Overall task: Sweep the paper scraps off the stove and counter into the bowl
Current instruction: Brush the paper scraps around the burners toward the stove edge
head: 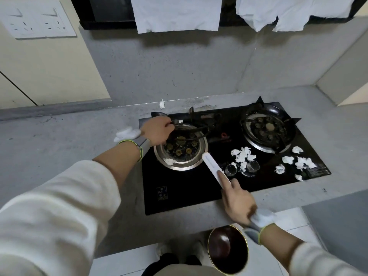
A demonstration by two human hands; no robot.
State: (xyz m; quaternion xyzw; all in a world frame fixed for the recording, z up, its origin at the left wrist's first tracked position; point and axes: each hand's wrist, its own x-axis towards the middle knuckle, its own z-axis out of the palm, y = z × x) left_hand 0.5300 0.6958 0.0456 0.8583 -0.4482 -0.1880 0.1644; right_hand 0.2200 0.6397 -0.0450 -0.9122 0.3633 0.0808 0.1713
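Note:
My left hand (158, 130) grips the black pan support (199, 127) of the left burner (181, 148) and holds it tilted up off the ring. A white scrap (169, 161) lies inside that burner's steel ring. My right hand (236, 198) holds a flat white stick (211, 165), index finger laid along it, its tip at the ring's right edge. Several crumpled paper scraps (244, 155) lie on the black glass stove (179, 194) near the knobs, and more scraps (298, 162) sit at its right. A dark bowl (228, 249) hangs below the counter's front edge.
One scrap (162, 104) lies on the grey counter (69, 140) behind the stove, and a white wad (127, 133) sits by my left wrist. The right burner (267, 128) keeps its support in place. Two steel knobs (242, 168) stand at the stove's front. Cloths hang on the back wall.

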